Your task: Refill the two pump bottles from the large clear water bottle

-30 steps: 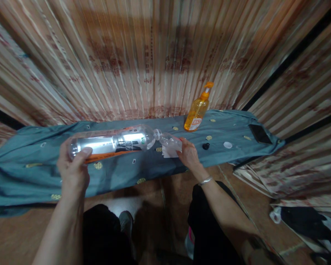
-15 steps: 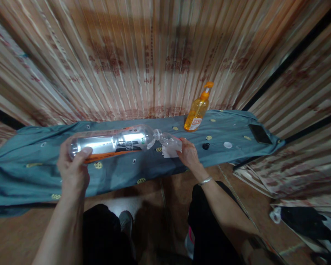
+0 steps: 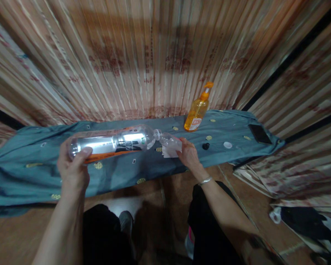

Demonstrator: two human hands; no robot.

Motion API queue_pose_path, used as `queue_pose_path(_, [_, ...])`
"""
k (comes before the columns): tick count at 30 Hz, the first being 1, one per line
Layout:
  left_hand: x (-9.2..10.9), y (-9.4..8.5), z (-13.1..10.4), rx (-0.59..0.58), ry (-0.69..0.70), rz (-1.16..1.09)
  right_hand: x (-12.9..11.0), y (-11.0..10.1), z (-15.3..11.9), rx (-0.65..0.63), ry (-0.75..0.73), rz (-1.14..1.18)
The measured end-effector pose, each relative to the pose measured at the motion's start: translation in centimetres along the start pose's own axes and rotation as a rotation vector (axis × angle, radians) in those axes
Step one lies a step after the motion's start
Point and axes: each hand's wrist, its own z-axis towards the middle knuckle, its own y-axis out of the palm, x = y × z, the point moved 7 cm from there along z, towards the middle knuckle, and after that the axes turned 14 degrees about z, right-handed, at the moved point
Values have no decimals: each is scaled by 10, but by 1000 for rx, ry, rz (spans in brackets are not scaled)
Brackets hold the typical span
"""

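My left hand (image 3: 74, 162) is wrapped round the base of a large clear plastic bottle (image 3: 113, 142) with a silver, black and orange label. The bottle lies on its side in the air, its neck pointing right. Its mouth meets the mouth of a small clear bottle (image 3: 167, 137), which my right hand (image 3: 189, 152) grips. A piece of white paper (image 3: 169, 151) shows just below the small bottle, beside my right fingers; whether the fingers touch it is hard to tell.
An orange pump bottle (image 3: 196, 112) stands on the green patterned cloth (image 3: 143, 169) behind my right hand. To the right lie a small black object (image 3: 206, 146), a white disc (image 3: 227, 145) and a dark phone-like slab (image 3: 259, 134). A striped curtain (image 3: 160, 55) hangs behind.
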Motion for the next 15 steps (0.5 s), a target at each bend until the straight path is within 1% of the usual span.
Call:
queue_pose_path(2, [-6,1,-1,5,-130,-144,0,0,0,3,0,3])
queue_pose_path(3, [-8,1,-1,14,-174,-185,0,0,0,0,4,2])
queue_pose_path(4, [-8,1,-1,24,-188,-195,0,0,0,-5,8,0])
queue_pose_path(10, [-7,1,-1,15,-159,-172,1,1,-1,-12,1,9])
queue_pose_path(15, [-9,0,-1,39,-193,-192,1,1,-1,-3,-6,0])
